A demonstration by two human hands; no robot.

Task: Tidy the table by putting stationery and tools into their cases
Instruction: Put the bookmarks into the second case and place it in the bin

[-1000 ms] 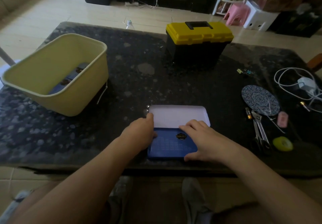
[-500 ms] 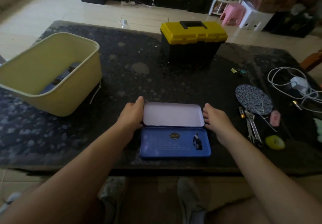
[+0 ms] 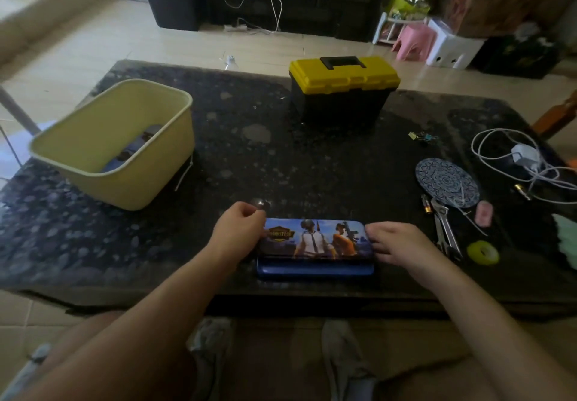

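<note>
A blue tin pencil case (image 3: 314, 246) lies near the front edge of the dark table (image 3: 281, 166). Its printed lid is swung down most of the way over the blue base. My left hand (image 3: 239, 232) grips the lid's left end and my right hand (image 3: 398, 241) holds its right end. A yellow-lidded black toolbox (image 3: 343, 88) stands shut at the back. To the right lie a wrench (image 3: 445, 227), a small battery (image 3: 426, 204), a pink eraser (image 3: 484, 212), a yellow tape roll (image 3: 482, 252) and binder clips (image 3: 423, 136).
A pale yellow tub (image 3: 125, 147) stands at the left with a dark item inside. A round patterned coaster (image 3: 446, 180) and a white charger with tangled cable (image 3: 527, 158) lie at the right. A small shiny object (image 3: 260, 204) rests behind my left hand.
The case stood open with its white inner lid up; both hands have folded the lid forward, so its printed outside now faces up. The view has tilted slightly.
</note>
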